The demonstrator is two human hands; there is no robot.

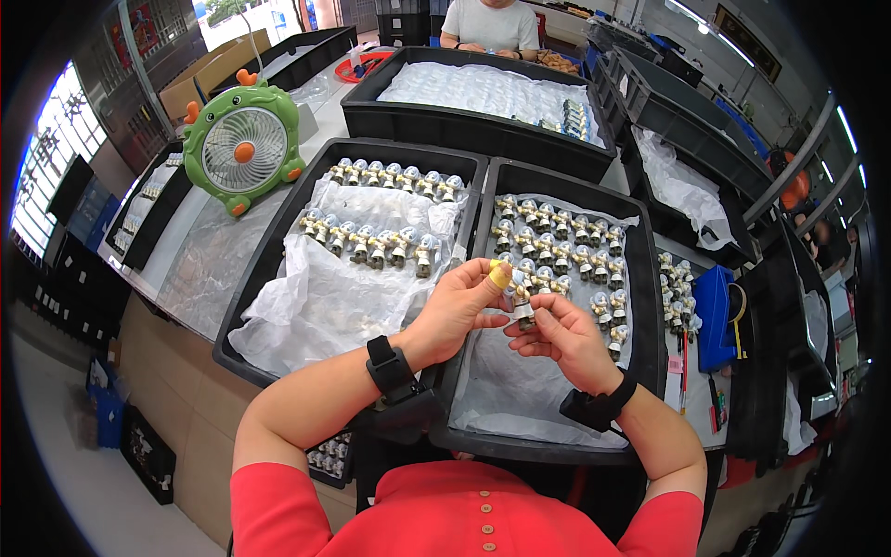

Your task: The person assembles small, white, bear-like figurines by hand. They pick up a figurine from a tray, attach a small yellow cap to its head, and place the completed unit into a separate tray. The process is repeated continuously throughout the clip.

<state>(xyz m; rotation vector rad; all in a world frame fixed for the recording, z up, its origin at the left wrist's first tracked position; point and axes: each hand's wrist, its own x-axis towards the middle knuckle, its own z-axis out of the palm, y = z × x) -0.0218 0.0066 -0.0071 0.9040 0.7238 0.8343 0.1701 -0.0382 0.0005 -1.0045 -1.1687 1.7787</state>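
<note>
Over the right black tray (661,357), both my hands hold one small figurine (522,306) with a pale blue-white head, cream body and dark base. My left hand (453,316), its thumb wrapped in a yellow cover (498,276), grips it from the left side. The fingertips of my right hand (574,345) pinch its lower part. Behind my hands, rows of similar figurines (583,258) lie on white sheeting in that tray. The left black tray (252,314) holds two rows of figurines (369,243) on crumpled white sheeting (325,292).
A green animal-shaped fan (243,148) stands at the back left. Beyond the trays sits a large black bin (464,123) with many figurines, a person (492,26) behind it. At right are loose figurines (677,292), a blue box (715,320), slim tools (685,371) and stacked bins.
</note>
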